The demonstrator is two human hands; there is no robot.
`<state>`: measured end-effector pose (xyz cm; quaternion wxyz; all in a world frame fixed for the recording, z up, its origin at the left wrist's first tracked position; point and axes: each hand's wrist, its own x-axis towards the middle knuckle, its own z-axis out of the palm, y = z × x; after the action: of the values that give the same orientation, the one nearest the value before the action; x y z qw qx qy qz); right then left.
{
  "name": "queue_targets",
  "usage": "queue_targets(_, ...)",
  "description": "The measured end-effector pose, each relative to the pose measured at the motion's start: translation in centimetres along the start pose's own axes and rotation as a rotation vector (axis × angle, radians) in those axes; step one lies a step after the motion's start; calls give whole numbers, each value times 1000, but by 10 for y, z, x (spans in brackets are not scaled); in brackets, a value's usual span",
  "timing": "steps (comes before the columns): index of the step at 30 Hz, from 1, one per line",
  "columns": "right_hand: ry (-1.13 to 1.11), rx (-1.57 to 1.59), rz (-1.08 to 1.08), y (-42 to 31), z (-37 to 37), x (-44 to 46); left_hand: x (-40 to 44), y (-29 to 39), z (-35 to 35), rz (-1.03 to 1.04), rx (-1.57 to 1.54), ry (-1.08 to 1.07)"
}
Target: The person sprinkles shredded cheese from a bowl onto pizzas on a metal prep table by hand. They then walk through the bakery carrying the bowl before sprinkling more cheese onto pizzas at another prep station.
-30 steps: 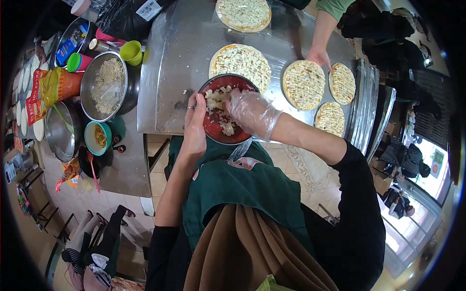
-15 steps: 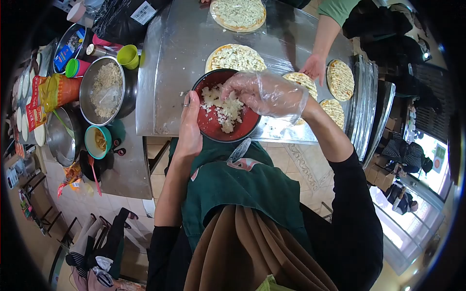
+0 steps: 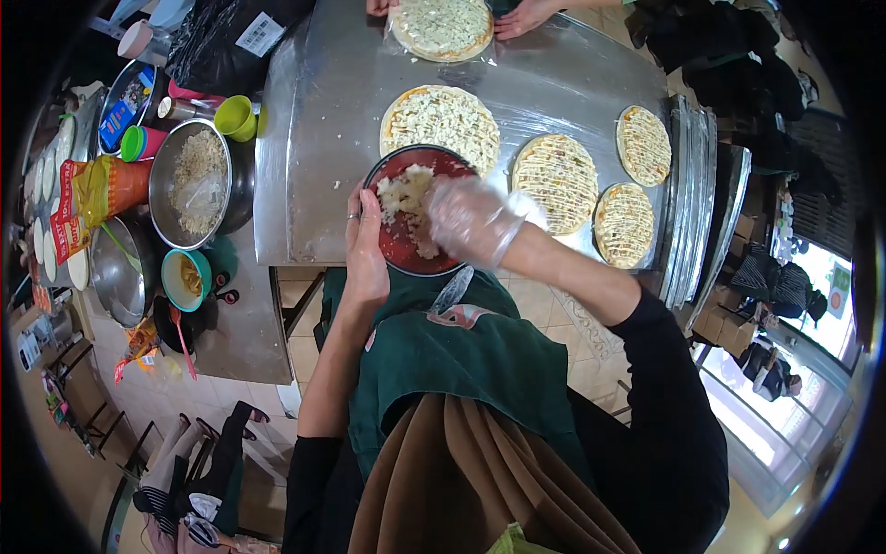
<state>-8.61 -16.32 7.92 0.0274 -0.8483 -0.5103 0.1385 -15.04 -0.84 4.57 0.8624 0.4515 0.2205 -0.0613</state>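
Observation:
My left hand (image 3: 366, 245) is closed on the side of a red bowl with a dark rim (image 3: 443, 164), holding it tilted at the table's near edge. Crumbly white shredded topping, looking like grated cheese (image 3: 403, 192), lies in it. My right hand (image 3: 469, 220), in a clear plastic glove, is over the bowl's right side; motion blur hides its fingers and anything in them. Just beyond the bowl sits a pizza strewn with white shreds (image 3: 440, 120). To the right are a pizza with sauce lines (image 3: 555, 185) and two smaller ones, a lower one (image 3: 625, 224) and an upper one (image 3: 643, 146).
Another person's hands, one on the right (image 3: 524, 18) and one on the left (image 3: 378, 7), flank a far pizza (image 3: 441, 28). At left stand a steel bowl of crumbly food (image 3: 231, 175), a green cup (image 3: 236, 118) and a teal bowl (image 3: 168, 275). Stacked trays (image 3: 688, 203) line the right edge.
My right hand has moved left and down over the bowl. The other person's hand has left the small pizzas at right for the far pizza. My view has shifted slightly.

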Motion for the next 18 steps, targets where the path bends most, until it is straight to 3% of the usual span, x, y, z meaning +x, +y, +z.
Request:
queue_targets(2,-69,413,256,-12,19,3,3,-19,-18,-30,-36,28)
queue_targets(5,-180,714,126,-22,40,3,-1,-30,-36,-106,34,79)
queue_targets(6,-71,856,71,-28,63,3,-5,-31,-41,-136,83,102)
queue_targets(8,-179,932,27,-31,61,2,-15,-33,-48,-165,47,56)
queue_targets(11,-108,1144,-15,-33,60,-1,-22,-29,-44,-177,86,46)
queue_targets(14,-282,1509,201,-27,71,-2,-16,-30,-37,-168,119,25)
queue_targets(15,-378,1491,303,-21,56,-1,-15,-27,-31,-173,135,35)
queue_targets(18,-135,1309,218,-4,61,-4,-8,-24,-20,-166,136,28)
